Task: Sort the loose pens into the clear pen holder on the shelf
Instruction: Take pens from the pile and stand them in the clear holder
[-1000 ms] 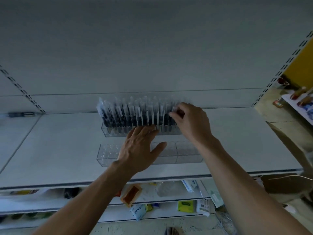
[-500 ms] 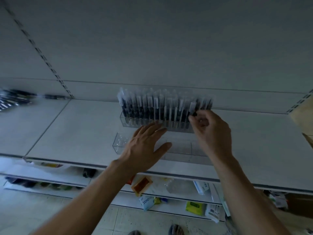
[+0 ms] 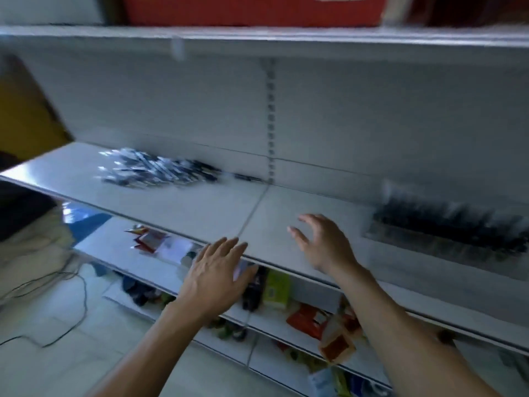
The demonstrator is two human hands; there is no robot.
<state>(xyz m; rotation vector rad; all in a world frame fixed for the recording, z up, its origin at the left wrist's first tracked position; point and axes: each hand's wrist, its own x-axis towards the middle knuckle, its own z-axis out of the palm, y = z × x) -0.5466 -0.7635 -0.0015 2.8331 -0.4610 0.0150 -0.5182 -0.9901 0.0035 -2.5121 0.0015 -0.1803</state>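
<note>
A blurred pile of loose pens (image 3: 160,170) lies on the white shelf (image 3: 200,207) at the back left. The clear pen holder (image 3: 449,236), its back row full of dark pens, stands at the far right of the same shelf. My left hand (image 3: 217,270) hovers at the shelf's front edge with fingers spread and holds nothing. My right hand (image 3: 323,242) is above the shelf between the pile and the holder, fingers loosely spread and empty.
A single pen (image 3: 247,177) lies beside the pile near the slotted upright (image 3: 271,118). Lower shelves hold packets and small goods (image 3: 315,319). A red box (image 3: 252,10) sits on the top shelf. Cables (image 3: 57,308) trail over the floor at left.
My view has swung left, so the holder now sits at the far right. Both hands have left the holder and moved left; my right hand has let go of the pens there.
</note>
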